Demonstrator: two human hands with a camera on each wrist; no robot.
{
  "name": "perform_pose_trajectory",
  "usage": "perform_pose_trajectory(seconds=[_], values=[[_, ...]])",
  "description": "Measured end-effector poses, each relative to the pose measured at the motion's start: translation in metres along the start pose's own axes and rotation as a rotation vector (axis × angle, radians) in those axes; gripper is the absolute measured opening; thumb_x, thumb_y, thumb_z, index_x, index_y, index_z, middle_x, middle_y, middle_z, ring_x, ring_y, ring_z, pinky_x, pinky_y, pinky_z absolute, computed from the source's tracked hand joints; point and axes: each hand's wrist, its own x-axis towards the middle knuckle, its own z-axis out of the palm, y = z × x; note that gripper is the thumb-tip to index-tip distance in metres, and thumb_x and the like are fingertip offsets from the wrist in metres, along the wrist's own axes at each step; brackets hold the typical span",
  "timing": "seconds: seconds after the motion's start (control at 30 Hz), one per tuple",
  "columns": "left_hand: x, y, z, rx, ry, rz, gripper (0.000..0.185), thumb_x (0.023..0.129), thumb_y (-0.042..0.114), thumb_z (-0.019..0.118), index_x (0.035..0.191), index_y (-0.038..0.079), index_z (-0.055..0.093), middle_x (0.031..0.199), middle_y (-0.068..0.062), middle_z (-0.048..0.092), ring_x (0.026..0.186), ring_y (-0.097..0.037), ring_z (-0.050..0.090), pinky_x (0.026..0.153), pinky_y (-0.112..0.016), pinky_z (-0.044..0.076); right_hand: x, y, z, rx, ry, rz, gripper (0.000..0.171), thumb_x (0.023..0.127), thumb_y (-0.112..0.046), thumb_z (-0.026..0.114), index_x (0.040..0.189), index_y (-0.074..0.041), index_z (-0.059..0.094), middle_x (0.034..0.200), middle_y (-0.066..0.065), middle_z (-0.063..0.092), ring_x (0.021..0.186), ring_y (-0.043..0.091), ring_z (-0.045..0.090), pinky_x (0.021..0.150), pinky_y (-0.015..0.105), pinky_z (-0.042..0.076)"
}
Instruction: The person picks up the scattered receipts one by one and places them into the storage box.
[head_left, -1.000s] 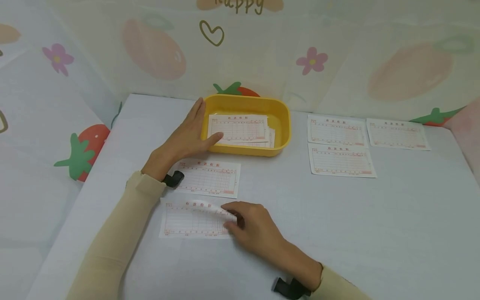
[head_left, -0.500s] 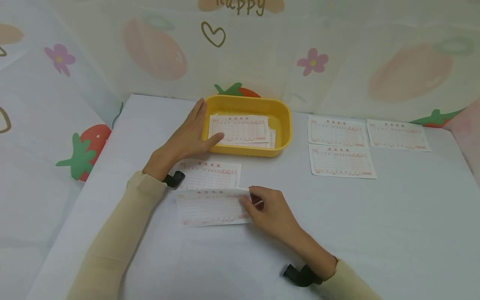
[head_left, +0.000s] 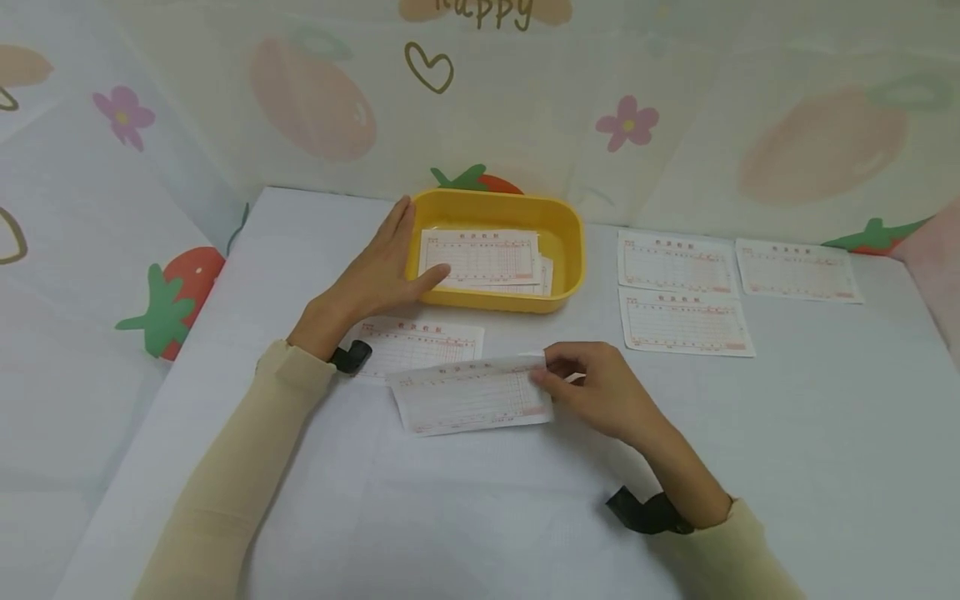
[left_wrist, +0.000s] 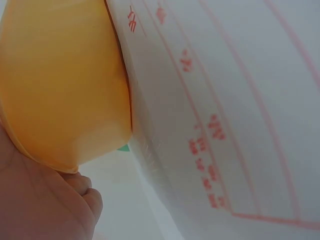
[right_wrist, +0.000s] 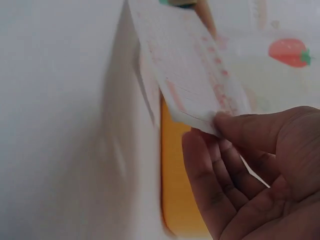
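My right hand [head_left: 573, 377] pinches the right edge of a white receipt slip [head_left: 471, 395] printed in red, lifted a little off the white table; the right wrist view shows the slip [right_wrist: 190, 75] held between thumb and fingers [right_wrist: 235, 125]. My left hand [head_left: 382, 267] lies with straight fingers along the left wall of a yellow tray [head_left: 566, 242], thumb on its rim by the slips [head_left: 480, 254] stacked inside. The left wrist view shows the tray wall [left_wrist: 60, 80] and a slip [left_wrist: 225, 110] close up. Another slip [head_left: 420, 342] lies flat below the tray.
Three more receipt slips lie flat right of the tray: two at the back [head_left: 675, 261] [head_left: 795, 268] and one in front [head_left: 684, 322]. A fruit-patterned cloth backdrop [head_left: 525, 108] rises behind and left of the table [head_left: 787, 467].
My right hand has picked the slip up from the near left part of the table and carried it right and towards the tray. The left hand has stayed on the tray.
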Motion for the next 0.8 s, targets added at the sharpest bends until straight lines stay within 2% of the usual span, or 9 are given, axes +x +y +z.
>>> perform_pose_trajectory(seconds=[0.13, 0.33, 0.6, 0.8], values=[[0.001, 0.000, 0.000, 0.001, -0.003, -0.004, 0.112, 0.099, 0.069, 0.049, 0.169, 0.006, -0.013, 0.180, -0.013, -0.014, 0.169, -0.029, -0.003, 0.137, -0.050, 0.013, 0.001, 0.001, -0.018, 0.017, 0.035, 0.066, 0.015, 0.096, -0.015, 0.079, 0.109, -0.007, 0.080, 0.102, 0.008, 0.079, 0.086, 0.019, 0.073, 0.072, 0.025, 0.061], [0.000, 0.001, 0.000, -0.009, -0.007, -0.007, 0.112, 0.099, 0.068, 0.050, 0.168, 0.005, -0.012, 0.180, -0.013, -0.014, 0.169, -0.029, -0.004, 0.137, -0.051, 0.013, 0.002, 0.000, -0.049, 0.109, 0.094, 0.138, 0.023, 0.101, -0.016, 0.073, 0.119, -0.003, 0.075, 0.119, 0.016, 0.076, 0.090, 0.020, 0.078, 0.081, 0.025, 0.063], [-0.003, 0.002, 0.000, -0.003, 0.002, -0.008, 0.112, 0.099, 0.066, 0.051, 0.169, 0.005, -0.011, 0.180, -0.014, -0.012, 0.169, -0.031, -0.001, 0.137, -0.052, 0.014, 0.026, 0.003, -0.080, 0.150, 0.240, 0.122, 0.030, 0.102, -0.024, 0.071, 0.122, -0.001, 0.070, 0.117, 0.014, 0.073, 0.089, 0.009, 0.075, 0.082, 0.021, 0.064], [-0.001, 0.004, 0.003, -0.011, -0.008, -0.014, 0.114, 0.099, 0.069, 0.051, 0.169, 0.007, -0.014, 0.180, -0.012, -0.014, 0.169, -0.030, -0.004, 0.137, -0.051, 0.011, 0.047, 0.000, -0.095, 0.137, 0.283, 0.128, 0.030, 0.102, -0.024, 0.071, 0.122, -0.001, 0.069, 0.114, 0.008, 0.071, 0.091, 0.010, 0.071, 0.080, 0.016, 0.063]])
